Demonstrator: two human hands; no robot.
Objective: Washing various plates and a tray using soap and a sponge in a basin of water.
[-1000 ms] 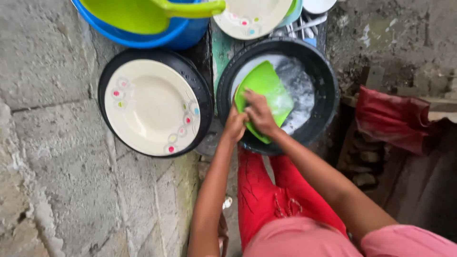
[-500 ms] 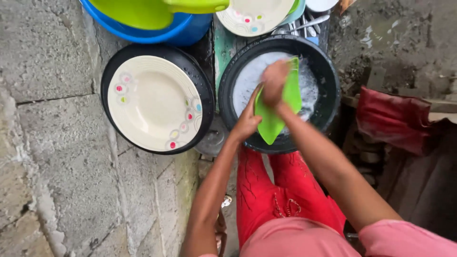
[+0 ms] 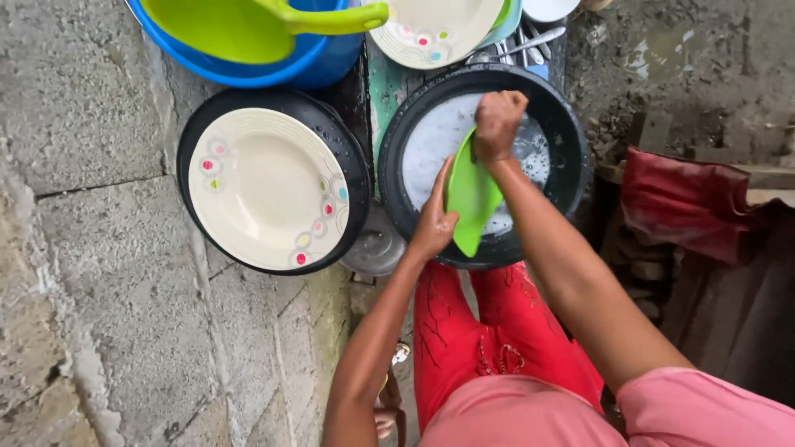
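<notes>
Near the centre of the frame, a little above the middle, we see a green plate [image 3: 470,199] held on edge over a black basin [image 3: 571,157] of soapy water. The left hand [image 3: 434,217] steadies the plate from its left side, fingers stretched long and close together, flat against the plate's face and rim. The right hand [image 3: 498,122] is at the plate's upper edge, curled into a tight fist; we cannot tell whether something is clutched inside it. The plate is tilted, its lower tip reaching the basin's near rim. To the left, a cream plate [image 3: 265,186] with small coloured circles lies face up in a second black basin [image 3: 352,165], the two basins standing just beside each other. Between them, lower down, a round metal lid [image 3: 374,248] peeks out. At the top left sits a blue tub [image 3: 319,62] with a lime-green scoop [image 3: 224,29] inside it, and at top centre another cream patterned plate [image 3: 431,29] rests beside some metal cutlery [image 3: 530,45]. Red trousers [image 3: 489,339] fill the lower middle, and grey concrete [image 3: 83,248] takes the left side.
</notes>
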